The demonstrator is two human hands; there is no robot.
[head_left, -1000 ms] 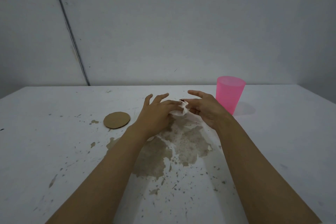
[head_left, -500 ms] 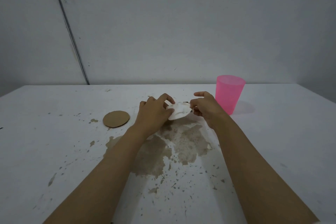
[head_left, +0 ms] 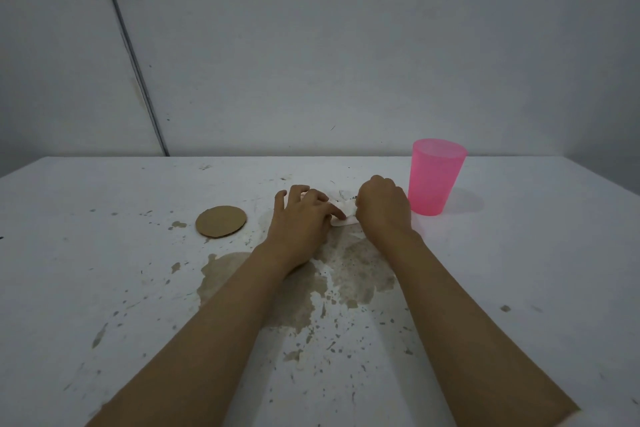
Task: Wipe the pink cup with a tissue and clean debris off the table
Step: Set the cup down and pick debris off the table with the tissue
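Gripping the tissue [head_left: 345, 216] by its right edge, our right hand [head_left: 382, 210] is curling over it knuckles up, fingers tucked out of sight. Our left hand [head_left: 300, 218] is not closing on anything: its forefinger is pressing the tissue's left edge flat while the other fingers are spreading over the table [head_left: 104, 260].

We are judging this as gathering debris into the tissue. Nearest us, a broad brown stain [head_left: 298, 291] and scattered flecks are lying between our forearms. They look dried on, so a dry tissue is probably not shifting them, and we are better off working on loose bits only. Dark specks [head_left: 352, 198] are sitting at the tissue's far edge. To keep them, we should be folding that edge inward and closing the paper around them before lifting, not dragging it flat. The paper is thin, so a gentle pull is safer than a tug between two hands.

Both forearms are reaching forward and converging, wrists low, hands close together with the tissue bridging them on the table.

Left of the hands, a cardboard disc [head_left: 221, 221] is lying flat and well apart. The cup [head_left: 435, 177] is standing upright just right of our right hand. Whether they touch we cannot tell, so that hand needs care not to knock it.
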